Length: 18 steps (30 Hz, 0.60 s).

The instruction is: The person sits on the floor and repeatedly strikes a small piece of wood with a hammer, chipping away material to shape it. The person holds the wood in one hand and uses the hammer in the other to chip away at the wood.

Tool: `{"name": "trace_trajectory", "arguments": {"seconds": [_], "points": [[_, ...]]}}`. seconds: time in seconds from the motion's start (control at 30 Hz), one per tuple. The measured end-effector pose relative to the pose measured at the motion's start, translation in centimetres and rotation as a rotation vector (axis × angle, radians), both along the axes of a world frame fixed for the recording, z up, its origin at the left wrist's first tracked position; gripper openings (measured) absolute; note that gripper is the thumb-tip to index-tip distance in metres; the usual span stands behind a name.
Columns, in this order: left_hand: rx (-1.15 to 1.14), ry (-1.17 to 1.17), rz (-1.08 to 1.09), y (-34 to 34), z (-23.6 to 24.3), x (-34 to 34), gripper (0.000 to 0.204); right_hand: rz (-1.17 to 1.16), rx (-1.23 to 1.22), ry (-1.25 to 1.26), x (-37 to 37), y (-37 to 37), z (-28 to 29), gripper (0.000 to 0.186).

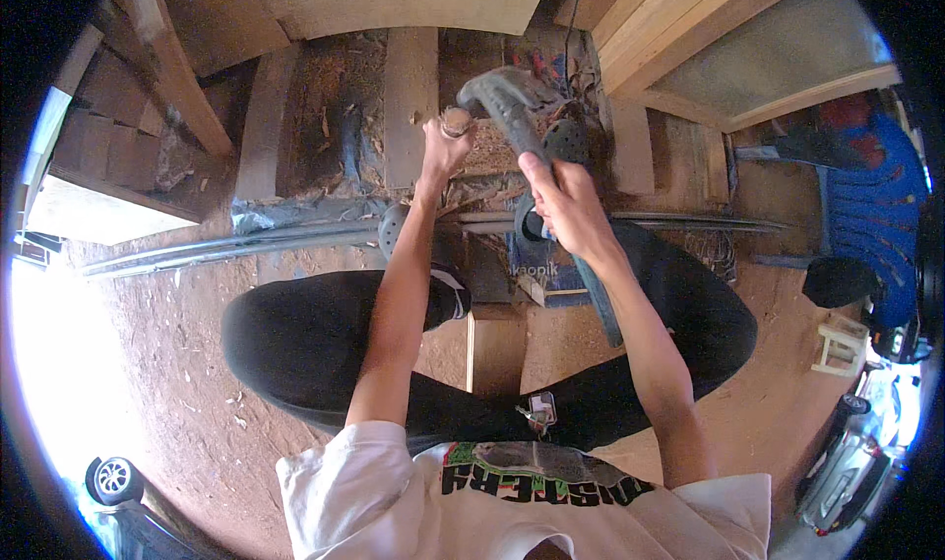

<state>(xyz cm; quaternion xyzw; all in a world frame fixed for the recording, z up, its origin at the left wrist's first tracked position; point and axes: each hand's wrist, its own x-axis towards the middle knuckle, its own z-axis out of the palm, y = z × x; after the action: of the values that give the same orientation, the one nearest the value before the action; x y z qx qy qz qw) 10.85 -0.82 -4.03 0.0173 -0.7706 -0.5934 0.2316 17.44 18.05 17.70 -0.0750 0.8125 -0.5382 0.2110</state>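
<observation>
Hammer (518, 129), clenched in the right hand (571, 208) above the floor (192, 339), has its head near the round-ended piece (456, 120) that the left hand (448, 154) grasps. An off-centre swing could clip the left hand; a loosened grip could drop it on the clog (566, 141).

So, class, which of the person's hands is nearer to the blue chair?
Right. The right hand, holding the hammer, is to the left of the blue chair; the left hand, holding a round-ended object, is farther left.
</observation>
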Motion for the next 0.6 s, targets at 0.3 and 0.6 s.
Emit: {"name": "trace_trajectory", "arguments": {"seconds": [0.3,0.6], "points": [[0.023,-0.180,0.056,-0.1,-1.0,-0.3,0.013,-0.017,0.035,0.221,-1.1,-1.2,-0.2,0.048],[0.055,-0.163,0.078,-0.1,0.9,0.8,0.011,-0.096,-0.099,-0.263,1.4,3.6,-3.6,0.055]]}}
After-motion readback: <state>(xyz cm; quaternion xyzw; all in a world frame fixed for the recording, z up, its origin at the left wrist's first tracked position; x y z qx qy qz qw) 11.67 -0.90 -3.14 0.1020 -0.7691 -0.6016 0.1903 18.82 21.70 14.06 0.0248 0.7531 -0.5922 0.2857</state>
